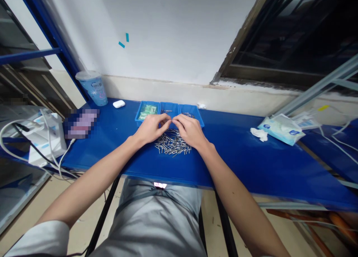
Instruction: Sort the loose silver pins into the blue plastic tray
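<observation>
Where hands (151,129) (191,132) meet, they partly hide metal pins (173,145).

No readable text — only blurred print on cup (94,88) and tissue pack (282,129).

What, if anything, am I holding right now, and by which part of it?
Can't tell: your left hand and right hand are close together beside the metal pins; anything pinched isn't discernible.

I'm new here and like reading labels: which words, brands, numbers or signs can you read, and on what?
None can be read for certain.
Blue cup: printing on its side, too blurred to read.
Soft pack at right: blue labels, too small to read.
Metal pins: no lettering shows.
</observation>
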The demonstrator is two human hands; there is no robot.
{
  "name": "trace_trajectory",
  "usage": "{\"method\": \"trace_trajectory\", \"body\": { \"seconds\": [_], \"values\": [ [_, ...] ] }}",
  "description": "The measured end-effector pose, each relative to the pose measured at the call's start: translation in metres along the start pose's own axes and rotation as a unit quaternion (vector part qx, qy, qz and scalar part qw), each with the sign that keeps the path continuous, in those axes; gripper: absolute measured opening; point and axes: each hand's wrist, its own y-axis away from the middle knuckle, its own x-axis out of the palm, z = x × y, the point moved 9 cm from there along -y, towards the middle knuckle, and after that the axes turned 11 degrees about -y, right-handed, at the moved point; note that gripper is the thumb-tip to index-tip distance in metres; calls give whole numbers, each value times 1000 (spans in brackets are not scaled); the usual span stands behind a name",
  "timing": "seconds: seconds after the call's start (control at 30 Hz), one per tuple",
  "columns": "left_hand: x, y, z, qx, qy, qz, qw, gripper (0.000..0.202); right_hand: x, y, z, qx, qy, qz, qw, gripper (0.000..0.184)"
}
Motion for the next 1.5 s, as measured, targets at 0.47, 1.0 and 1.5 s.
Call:
{"method": "trace_trajectory", "body": {
  "seconds": [0.47, 1.0, 1.5],
  "values": [
    [0, 0, -1, 3, -31, 3, 1000, 26, -4, 0, 0, 9, -4, -17, 1000, 21],
    [0, -1, 1, 5, -29, -4, 1000, 24, -9, -1, -1, -11, 35, -46, 998, 27],
    [-7, -2, 6, -15, -27, -32, 999, 22, -20, -1, 0, -44, -14, -84, 995, 20]
  ]
}}
